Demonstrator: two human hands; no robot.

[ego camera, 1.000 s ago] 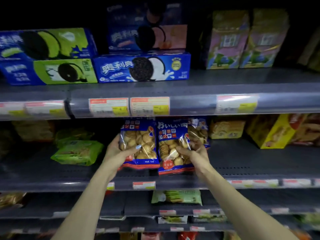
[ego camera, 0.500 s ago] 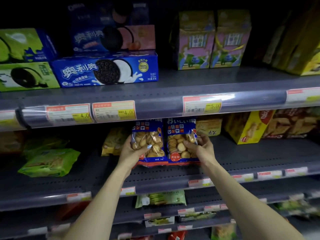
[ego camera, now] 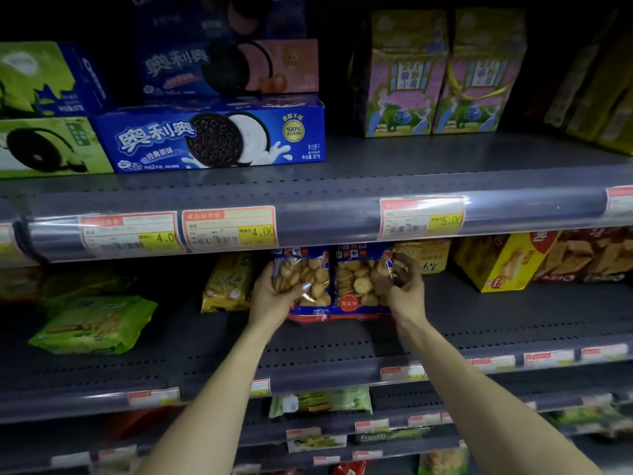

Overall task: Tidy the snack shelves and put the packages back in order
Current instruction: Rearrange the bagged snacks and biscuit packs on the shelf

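two clear blue-topped biscuit bags (ego camera: 330,281) upright side by side, left hand (ego camera: 274,296) gripping one; right hand (ego camera: 404,289) the other

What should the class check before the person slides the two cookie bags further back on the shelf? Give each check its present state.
1. Left hand grips the left cookie bag: ok.
2. Right hand holds the right cookie bag: ok.
3. Both bags upright, side by side: ok.
4. Bag bottoms resting on the middle shelf: cannot tell.
5. Free space behind the bags: cannot tell, hidden.
6. Yellow bag clear of the left hand: ok.
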